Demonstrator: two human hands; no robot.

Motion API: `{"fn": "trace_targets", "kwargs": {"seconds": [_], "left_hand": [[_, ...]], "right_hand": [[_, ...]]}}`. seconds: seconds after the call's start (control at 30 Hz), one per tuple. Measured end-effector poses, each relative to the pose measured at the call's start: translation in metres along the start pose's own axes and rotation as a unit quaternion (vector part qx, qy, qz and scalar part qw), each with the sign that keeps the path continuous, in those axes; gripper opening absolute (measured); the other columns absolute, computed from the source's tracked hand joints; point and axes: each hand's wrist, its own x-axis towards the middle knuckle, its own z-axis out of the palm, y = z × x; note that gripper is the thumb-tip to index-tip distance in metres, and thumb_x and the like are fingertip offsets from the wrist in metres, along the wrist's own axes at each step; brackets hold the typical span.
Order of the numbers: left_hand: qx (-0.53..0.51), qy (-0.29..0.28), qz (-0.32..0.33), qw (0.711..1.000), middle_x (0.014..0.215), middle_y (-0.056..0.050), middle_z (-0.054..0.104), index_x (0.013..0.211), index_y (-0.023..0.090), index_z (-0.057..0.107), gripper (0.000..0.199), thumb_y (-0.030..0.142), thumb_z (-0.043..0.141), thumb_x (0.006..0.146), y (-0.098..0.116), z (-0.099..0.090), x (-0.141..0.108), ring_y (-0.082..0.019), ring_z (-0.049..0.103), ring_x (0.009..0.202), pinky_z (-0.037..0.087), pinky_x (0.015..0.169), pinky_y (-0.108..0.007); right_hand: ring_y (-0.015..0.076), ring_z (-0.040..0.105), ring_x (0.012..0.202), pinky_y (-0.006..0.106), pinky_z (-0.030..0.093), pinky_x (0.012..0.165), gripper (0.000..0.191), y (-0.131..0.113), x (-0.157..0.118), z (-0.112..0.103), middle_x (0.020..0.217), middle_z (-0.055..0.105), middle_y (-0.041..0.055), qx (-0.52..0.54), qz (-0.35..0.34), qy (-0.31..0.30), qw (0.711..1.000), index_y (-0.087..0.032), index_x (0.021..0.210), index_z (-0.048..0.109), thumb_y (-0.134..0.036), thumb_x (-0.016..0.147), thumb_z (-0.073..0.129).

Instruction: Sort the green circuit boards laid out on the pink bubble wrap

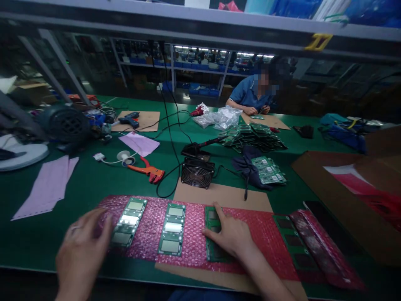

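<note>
third circuit board (214,234) half hidden under right hand (230,236), left hand (82,255) motion-blurred, co-worker's face blurred

No text, label, brand or number can be read anywhere in the view. The circuit boards (171,235) at the desk's near edge carry markings too small and blurred to make out. A yellow mark (318,42) stands on the overhead shelf rail near its right end, but its shape spells nothing legible.
</note>
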Motion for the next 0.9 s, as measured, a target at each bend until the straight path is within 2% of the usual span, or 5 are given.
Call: {"fn": "trace_targets", "kwargs": {"seconds": [0.27, 0.43, 0.6, 0.77, 0.9], "left_hand": [[0.044, -0.131, 0.041, 0.99, 0.114, -0.016, 0.054, 0.113, 0.008, 0.052, 0.047, 0.042, 0.041, 0.082, 0.034, 0.046, -0.005, -0.028, 0.051, 0.102, 0.042, 0.088, -0.039], [0.016, -0.2, 0.012, 0.98, 0.105, -0.015, 0.06, 0.109, 0.01, 0.054, 0.05, 0.047, 0.044, 0.077, 0.024, 0.035, 0.012, -0.029, 0.058, 0.092, 0.045, 0.081, -0.039], [-0.044, -0.28, -0.001, 0.959, 0.094, -0.004, 0.067, 0.097, 0.021, 0.062, 0.044, 0.053, 0.047, 0.071, 0.015, 0.021, 0.035, -0.021, 0.062, 0.087, 0.047, 0.075, -0.028], [-0.033, -0.257, -0.08, 0.963, 0.1, -0.015, 0.064, 0.105, 0.009, 0.059, 0.054, 0.046, 0.041, 0.07, -0.024, 0.017, 0.052, -0.029, 0.061, 0.092, 0.047, 0.077, -0.036], [-0.057, -0.227, -0.095, 0.968, 0.089, -0.007, 0.068, 0.093, 0.013, 0.061, 0.042, 0.046, 0.046, 0.07, -0.044, 0.005, 0.048, -0.02, 0.063, 0.08, 0.049, 0.066, -0.024]], "right_hand": [[0.0352, 0.061, 0.086, 0.045, 0.044, 0.074, 0.081, -0.006, 0.011, 0.008, 0.093, 0.063, 0.0203, -0.014, 0.001, 0.002, 1.0, -0.009, 0.139, 0.025, -0.05, 0.072, 0.044], [0.0291, 0.06, 0.087, 0.039, 0.043, 0.076, 0.077, 0.021, 0.005, -0.001, 0.094, 0.063, 0.0143, 0.137, -0.012, -0.035, 0.99, -0.014, 0.14, 0.022, -0.04, 0.072, 0.047], [0.0169, 0.056, 0.061, 0.027, 0.043, 0.051, 0.076, 0.054, 0.005, 0.006, 0.078, 0.056, 0.0033, 0.413, -0.018, -0.106, 0.904, -0.019, 0.141, 0.011, -0.042, 0.077, 0.044], [0.0142, 0.054, 0.057, 0.024, 0.041, 0.046, 0.075, 0.058, 0.006, 0.011, 0.076, 0.054, 0.0021, 0.448, -0.022, -0.089, 0.889, -0.02, 0.14, 0.015, -0.042, 0.076, 0.048], [0.0134, 0.054, 0.058, 0.023, 0.041, 0.045, 0.075, 0.053, 0.009, 0.009, 0.084, 0.056, 0.0043, 0.45, -0.037, -0.108, 0.886, -0.02, 0.139, 0.015, -0.043, 0.076, 0.049]]}}
